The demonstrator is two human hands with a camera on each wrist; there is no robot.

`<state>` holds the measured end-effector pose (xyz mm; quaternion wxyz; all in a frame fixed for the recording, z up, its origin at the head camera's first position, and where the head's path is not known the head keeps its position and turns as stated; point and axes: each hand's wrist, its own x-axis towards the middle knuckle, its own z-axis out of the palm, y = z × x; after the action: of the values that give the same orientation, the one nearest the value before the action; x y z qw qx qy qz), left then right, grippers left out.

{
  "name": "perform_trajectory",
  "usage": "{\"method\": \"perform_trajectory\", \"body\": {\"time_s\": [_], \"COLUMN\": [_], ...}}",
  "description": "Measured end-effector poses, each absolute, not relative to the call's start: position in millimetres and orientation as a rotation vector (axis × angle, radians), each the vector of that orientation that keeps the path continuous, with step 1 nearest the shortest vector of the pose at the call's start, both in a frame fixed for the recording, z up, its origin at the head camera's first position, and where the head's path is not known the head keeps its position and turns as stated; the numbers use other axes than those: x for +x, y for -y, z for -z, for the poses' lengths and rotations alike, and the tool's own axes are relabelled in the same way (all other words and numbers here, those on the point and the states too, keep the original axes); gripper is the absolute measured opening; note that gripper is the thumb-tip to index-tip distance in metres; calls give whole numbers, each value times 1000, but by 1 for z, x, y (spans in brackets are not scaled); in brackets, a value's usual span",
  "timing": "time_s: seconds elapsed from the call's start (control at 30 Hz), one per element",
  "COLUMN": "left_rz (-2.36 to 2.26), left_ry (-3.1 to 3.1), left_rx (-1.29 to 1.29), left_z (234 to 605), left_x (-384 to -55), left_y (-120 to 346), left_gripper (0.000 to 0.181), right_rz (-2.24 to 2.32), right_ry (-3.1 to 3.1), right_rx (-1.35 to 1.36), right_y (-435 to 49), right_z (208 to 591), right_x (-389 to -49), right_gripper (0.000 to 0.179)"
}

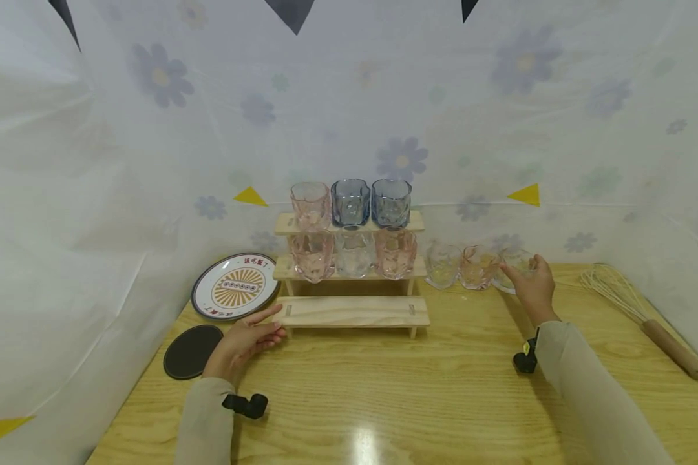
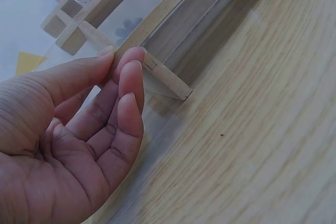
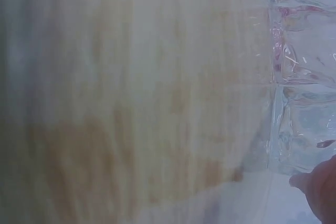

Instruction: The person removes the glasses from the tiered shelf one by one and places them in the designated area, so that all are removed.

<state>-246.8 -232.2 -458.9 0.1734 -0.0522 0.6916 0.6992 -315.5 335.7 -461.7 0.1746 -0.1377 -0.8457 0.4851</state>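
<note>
Mid-right, the right hand (image 1: pixel 536 290) grips a probably fragile glass (image 1: pixel 518 258), best held by its sides; left hand (image 1: pixel 246 341) pinches the rack (image 1: pixel 351 311).

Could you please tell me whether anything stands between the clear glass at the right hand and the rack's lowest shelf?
Left of the clear glass, a pink glass and a second clear glass block a low sideways path; nothing visible blocks a path in front of them to the lowest shelf.

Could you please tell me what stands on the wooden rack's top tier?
A pink glass and two blue glasses; the wood of the top tier beneath them is mostly obscured.
</note>
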Motion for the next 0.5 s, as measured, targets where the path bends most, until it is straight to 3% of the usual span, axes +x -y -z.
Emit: {"method": "perform_trajectory", "body": {"time_s": [0.5], "left_rz": [-1978], "left_ry": [-1947], "left_rx": [-116], "left_z": [454], "left_x": [-244], "left_y": [232], "left_gripper": [57], "right_rz": [-1308], "right_ry": [2395], "right_rx": [-310], "right_y": [-336], "right_z": [458], "right_x": [-312], "right_gripper": [96]}}
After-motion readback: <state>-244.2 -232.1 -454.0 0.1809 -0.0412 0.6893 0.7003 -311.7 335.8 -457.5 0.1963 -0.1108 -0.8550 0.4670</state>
